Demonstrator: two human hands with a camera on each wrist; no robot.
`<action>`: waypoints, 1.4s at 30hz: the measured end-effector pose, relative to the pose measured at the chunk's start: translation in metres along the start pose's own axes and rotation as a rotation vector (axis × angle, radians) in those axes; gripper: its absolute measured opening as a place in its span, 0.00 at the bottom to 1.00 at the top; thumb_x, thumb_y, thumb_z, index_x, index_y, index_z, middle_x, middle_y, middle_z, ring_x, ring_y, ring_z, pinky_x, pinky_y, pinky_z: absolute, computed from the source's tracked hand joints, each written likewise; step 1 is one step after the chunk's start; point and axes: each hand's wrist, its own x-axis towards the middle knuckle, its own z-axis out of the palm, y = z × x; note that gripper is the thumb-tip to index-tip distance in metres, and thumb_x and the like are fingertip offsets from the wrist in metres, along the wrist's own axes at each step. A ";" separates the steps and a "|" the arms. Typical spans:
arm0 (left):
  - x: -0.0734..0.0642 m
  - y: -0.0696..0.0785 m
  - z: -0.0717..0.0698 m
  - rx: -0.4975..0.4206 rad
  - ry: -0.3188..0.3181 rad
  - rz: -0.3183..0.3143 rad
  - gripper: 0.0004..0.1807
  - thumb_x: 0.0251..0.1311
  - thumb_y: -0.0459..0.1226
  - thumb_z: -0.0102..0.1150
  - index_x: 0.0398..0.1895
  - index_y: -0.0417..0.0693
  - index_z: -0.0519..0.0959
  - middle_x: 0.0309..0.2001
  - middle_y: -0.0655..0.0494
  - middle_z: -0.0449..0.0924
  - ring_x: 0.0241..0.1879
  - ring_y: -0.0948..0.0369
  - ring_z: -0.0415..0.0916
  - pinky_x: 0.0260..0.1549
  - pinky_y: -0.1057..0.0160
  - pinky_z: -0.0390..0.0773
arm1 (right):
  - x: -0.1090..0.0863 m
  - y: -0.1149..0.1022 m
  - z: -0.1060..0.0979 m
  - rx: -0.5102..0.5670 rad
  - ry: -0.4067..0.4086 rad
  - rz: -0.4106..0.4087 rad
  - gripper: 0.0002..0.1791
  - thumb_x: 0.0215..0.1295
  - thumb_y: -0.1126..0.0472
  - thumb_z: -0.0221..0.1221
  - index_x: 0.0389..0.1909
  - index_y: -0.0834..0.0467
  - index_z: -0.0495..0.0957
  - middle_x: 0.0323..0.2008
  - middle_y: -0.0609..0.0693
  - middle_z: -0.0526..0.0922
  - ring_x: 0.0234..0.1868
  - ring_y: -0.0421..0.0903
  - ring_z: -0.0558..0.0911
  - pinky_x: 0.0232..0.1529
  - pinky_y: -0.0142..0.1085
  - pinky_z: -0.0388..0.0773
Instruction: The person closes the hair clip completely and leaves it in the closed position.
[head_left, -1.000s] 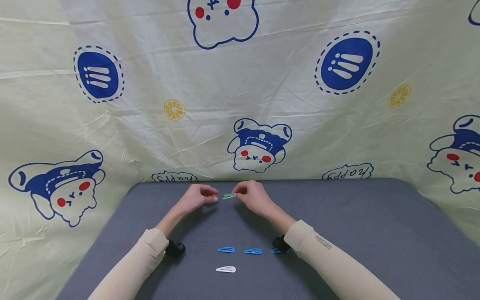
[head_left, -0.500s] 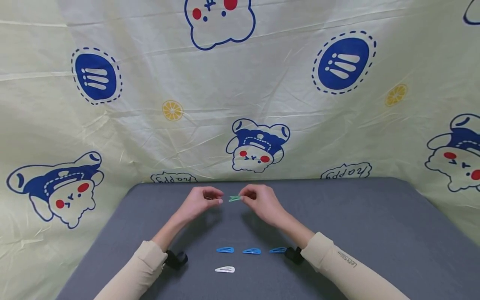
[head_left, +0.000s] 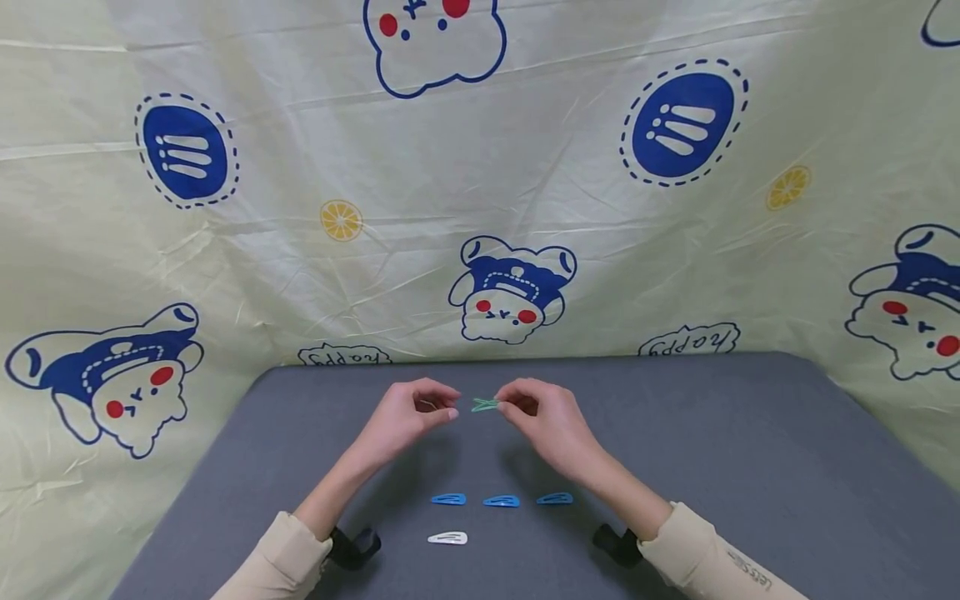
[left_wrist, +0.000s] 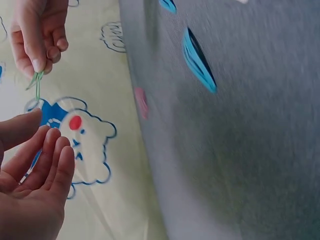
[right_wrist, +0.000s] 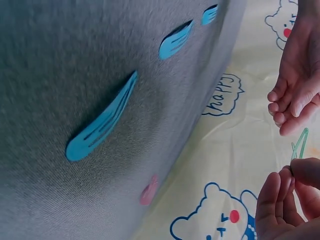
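My right hand (head_left: 551,425) pinches a green snap hair clip (head_left: 483,405) by one end, between thumb and fingertips, raised over the far part of the table. The clip's two arms are spread apart in a narrow V, as the right wrist view shows; its free end points toward the left hand. Facing it, my left hand (head_left: 405,421) has its fingers softly bent and the thumb apart from them, with nothing between. A small gap separates the left fingertips from the green clip (left_wrist: 38,85). In the right wrist view the left hand (right_wrist: 300,85) hangs just above the clip.
Three blue snap clips lie in a row on the dark grey table (head_left: 712,467): left (head_left: 448,499), middle (head_left: 501,501) and right (head_left: 555,498). Nearer lies a white clip (head_left: 447,538). Toward the far edge is a pink clip (right_wrist: 149,190). A printed cloth (head_left: 420,167) hangs behind.
Both hands have shifted a little to the right and nearer the body, the green clip moving along in the right hand. The right forearm has uncovered the rightmost blue clip.
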 end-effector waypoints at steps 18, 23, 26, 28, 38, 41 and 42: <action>-0.037 0.042 0.014 0.007 0.015 0.043 0.12 0.58 0.34 0.69 0.45 0.53 0.85 0.41 0.64 0.81 0.39 0.65 0.78 0.45 0.57 0.79 | -0.044 -0.024 -0.020 -0.035 0.068 -0.024 0.07 0.64 0.62 0.66 0.37 0.45 0.83 0.32 0.37 0.79 0.34 0.37 0.77 0.38 0.35 0.78; -0.048 0.052 0.014 -0.022 0.016 0.058 0.13 0.58 0.34 0.69 0.45 0.56 0.84 0.41 0.70 0.80 0.40 0.66 0.78 0.45 0.59 0.79 | -0.054 -0.028 -0.024 -0.047 0.094 -0.039 0.08 0.63 0.63 0.67 0.38 0.45 0.84 0.32 0.36 0.79 0.32 0.36 0.77 0.38 0.33 0.79; -0.055 0.056 0.016 -0.040 0.025 0.072 0.13 0.57 0.33 0.69 0.45 0.57 0.84 0.40 0.71 0.80 0.40 0.66 0.78 0.45 0.59 0.79 | -0.061 -0.030 -0.026 -0.043 0.115 -0.052 0.08 0.62 0.63 0.67 0.37 0.45 0.84 0.31 0.35 0.79 0.32 0.36 0.78 0.38 0.33 0.79; -0.058 0.058 0.018 -0.052 0.023 0.074 0.13 0.57 0.33 0.70 0.44 0.57 0.84 0.40 0.71 0.80 0.40 0.66 0.78 0.45 0.59 0.79 | -0.065 -0.031 -0.027 -0.040 0.126 -0.044 0.09 0.62 0.63 0.67 0.37 0.45 0.84 0.31 0.34 0.79 0.31 0.35 0.78 0.38 0.33 0.79; -0.070 0.065 0.024 -0.084 0.006 0.048 0.12 0.56 0.38 0.71 0.44 0.61 0.85 0.40 0.70 0.81 0.41 0.60 0.79 0.46 0.59 0.78 | -0.083 -0.036 -0.027 0.017 0.141 -0.006 0.12 0.60 0.64 0.68 0.36 0.41 0.83 0.33 0.33 0.80 0.33 0.35 0.79 0.40 0.34 0.80; -0.071 0.067 0.026 -0.105 0.006 0.053 0.13 0.55 0.37 0.72 0.43 0.61 0.85 0.41 0.69 0.81 0.41 0.61 0.78 0.46 0.59 0.78 | -0.086 -0.038 -0.026 0.040 0.145 -0.022 0.12 0.61 0.64 0.68 0.36 0.40 0.83 0.32 0.33 0.80 0.32 0.36 0.79 0.39 0.34 0.80; -0.071 0.068 0.026 -0.110 0.006 0.056 0.13 0.55 0.37 0.72 0.43 0.61 0.85 0.41 0.69 0.81 0.41 0.62 0.78 0.46 0.59 0.78 | -0.087 -0.038 -0.026 0.044 0.148 -0.023 0.13 0.61 0.64 0.68 0.35 0.40 0.83 0.32 0.33 0.80 0.32 0.36 0.79 0.39 0.34 0.79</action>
